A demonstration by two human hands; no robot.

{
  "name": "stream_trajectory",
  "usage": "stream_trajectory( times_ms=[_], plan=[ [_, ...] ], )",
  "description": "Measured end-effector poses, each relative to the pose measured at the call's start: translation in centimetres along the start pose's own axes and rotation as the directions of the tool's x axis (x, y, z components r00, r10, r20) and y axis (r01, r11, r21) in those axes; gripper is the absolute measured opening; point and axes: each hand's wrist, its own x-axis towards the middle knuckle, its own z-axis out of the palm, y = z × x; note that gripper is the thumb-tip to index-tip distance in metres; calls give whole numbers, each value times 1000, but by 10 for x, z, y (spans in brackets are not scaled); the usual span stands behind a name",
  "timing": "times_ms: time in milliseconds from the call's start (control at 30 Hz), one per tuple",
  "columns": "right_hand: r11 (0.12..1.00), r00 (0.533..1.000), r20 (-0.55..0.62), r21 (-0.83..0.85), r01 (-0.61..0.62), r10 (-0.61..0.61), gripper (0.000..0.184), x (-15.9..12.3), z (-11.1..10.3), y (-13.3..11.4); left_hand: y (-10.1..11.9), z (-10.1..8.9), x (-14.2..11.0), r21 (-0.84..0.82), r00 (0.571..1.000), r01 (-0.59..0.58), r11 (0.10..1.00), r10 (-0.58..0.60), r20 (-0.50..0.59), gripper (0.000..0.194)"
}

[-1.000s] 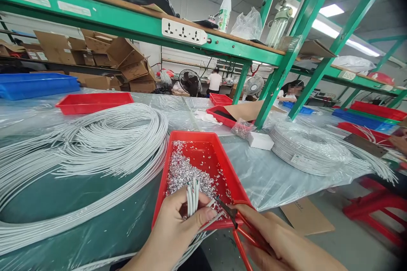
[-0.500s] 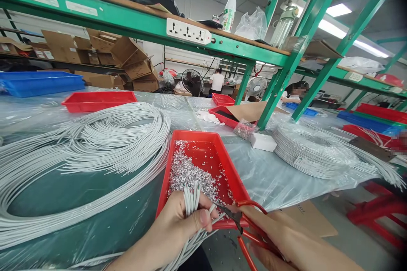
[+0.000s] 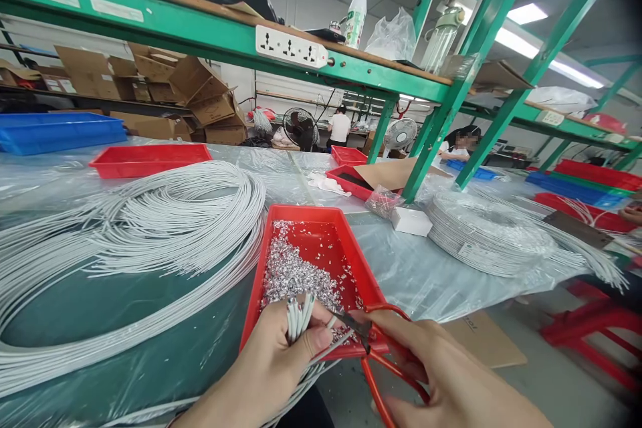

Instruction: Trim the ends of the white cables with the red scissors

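My left hand (image 3: 273,361) is closed round a small bundle of white cables (image 3: 297,315), their ends sticking up over the near rim of a red tray (image 3: 361,267) that holds a heap of silvery scraps (image 3: 291,271). One cable end sticks out sideways under my thumb. My right hand (image 3: 441,381) grips red-handled scissors (image 3: 374,354), whose dark blades point left at that cable end. Both hands are at the near edge of the table.
Large coils of white cable lie at the left (image 3: 125,241) and right (image 3: 481,231) on the plastic-covered table. Other red (image 3: 145,160) and blue trays (image 3: 55,130), a small white box (image 3: 410,221), a green shelf post (image 3: 431,114) and cartons stand behind. People work in the background.
My right hand with the scissors has shifted a little left, closer to the cable ends. My left hand keeps its grip on the bundle, its ends a bit lower than before.
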Motion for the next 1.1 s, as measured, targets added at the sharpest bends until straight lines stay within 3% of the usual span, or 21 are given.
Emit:
stream_trajectory(
  times_ms=[100,167,300,400,500,567,667,733,933,1100],
  plan=[
    [975,990,-115,196,103,-82,43,12,-1,11,-1,0,0,26,1000,3,1000,-2,-30,31],
    [898,973,-208,404,174,-96,49,20,-5,20,-2,1,-1,-19,996,42,999,-44,-82,30],
    [753,970,-222,620,222,-103,42,27,-4,23,-2,0,-1,-140,985,62,988,-84,-152,31],
    [726,959,-233,629,277,-164,40,25,11,17,2,-1,2,-181,985,71,981,-97,-141,32],
    [749,946,-305,599,283,-113,47,23,27,14,5,0,4,-176,979,63,982,-95,-178,33],
    [734,943,-319,617,283,-95,45,24,32,12,4,1,5,-162,987,44,986,-68,-145,34],
    [654,958,-276,713,254,-71,28,32,34,7,-1,1,6,-155,999,15,988,-22,-38,39],
    [628,967,-240,740,240,-87,28,38,34,4,-6,2,6,-156,1000,15,988,-14,8,40],
    [609,960,-224,741,281,-171,24,46,35,-5,-11,7,4,-167,999,-38,985,34,-26,33],
    [615,958,-222,734,287,-182,18,44,32,-8,-9,6,5,-136,1000,1,991,0,7,35]
  ],
)
